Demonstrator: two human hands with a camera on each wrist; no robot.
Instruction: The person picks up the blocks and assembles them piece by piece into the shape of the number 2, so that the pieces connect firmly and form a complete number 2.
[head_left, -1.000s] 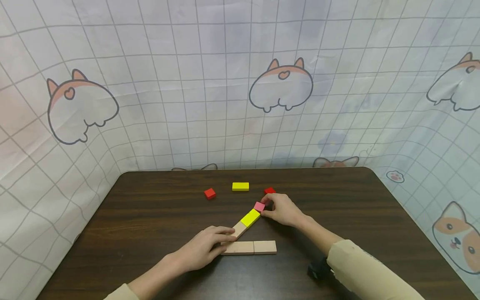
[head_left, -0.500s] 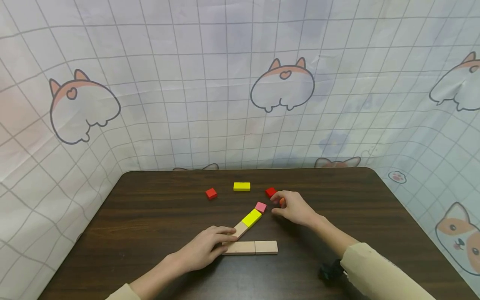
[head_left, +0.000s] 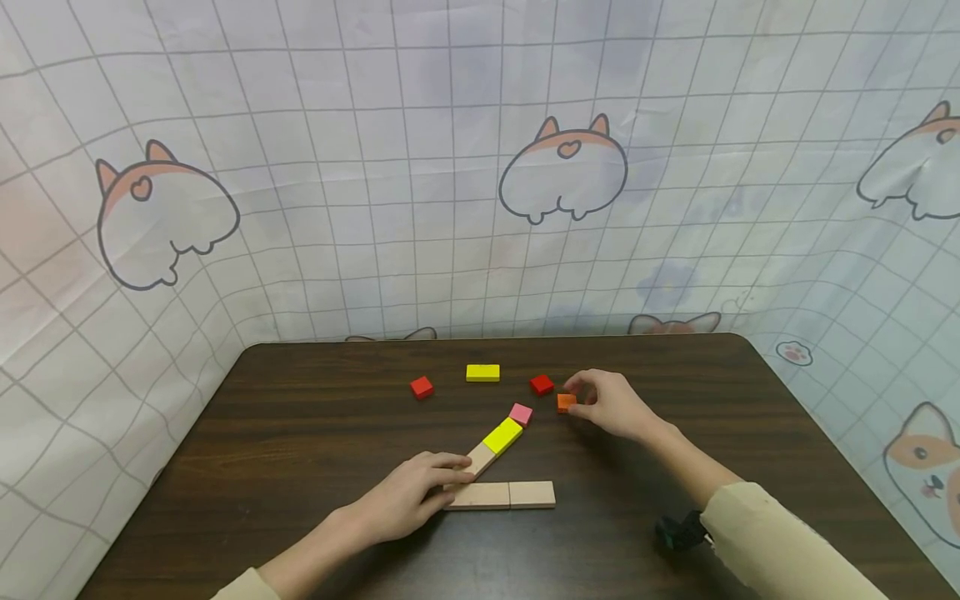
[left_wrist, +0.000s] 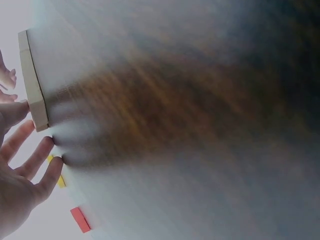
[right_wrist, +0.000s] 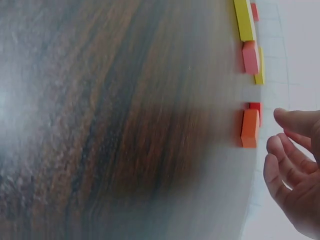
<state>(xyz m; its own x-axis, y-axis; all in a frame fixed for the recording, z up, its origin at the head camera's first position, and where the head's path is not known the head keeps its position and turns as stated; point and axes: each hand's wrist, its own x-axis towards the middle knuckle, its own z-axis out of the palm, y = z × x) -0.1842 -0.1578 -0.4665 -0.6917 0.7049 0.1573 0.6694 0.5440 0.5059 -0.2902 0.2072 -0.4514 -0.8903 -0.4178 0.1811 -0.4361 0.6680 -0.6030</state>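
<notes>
In the head view my left hand (head_left: 408,497) rests at the corner where two rows of blocks meet. Its fingertips touch the plain wooden block (head_left: 478,459) of the slanted row and the long wooden block (head_left: 482,496) in front; part of that corner is hidden under the fingers. Up the slanted row follow a yellow block (head_left: 502,435) and a pink block (head_left: 521,414). My right hand (head_left: 611,402) hovers beside an orange block (head_left: 566,403), thumb and fingers apart. In the right wrist view the fingers (right_wrist: 280,170) stand off from the orange block (right_wrist: 250,128).
A second wooden block (head_left: 532,494) extends the front row rightward. Behind lie a red block (head_left: 422,387), a yellow block (head_left: 483,372) and another red block (head_left: 542,384) on the dark table (head_left: 315,417). A black object (head_left: 681,531) is near the right sleeve.
My right hand has moved away from the pink block, rightward to the orange block, which now shows more fully. The left hand has stayed in place.
</notes>
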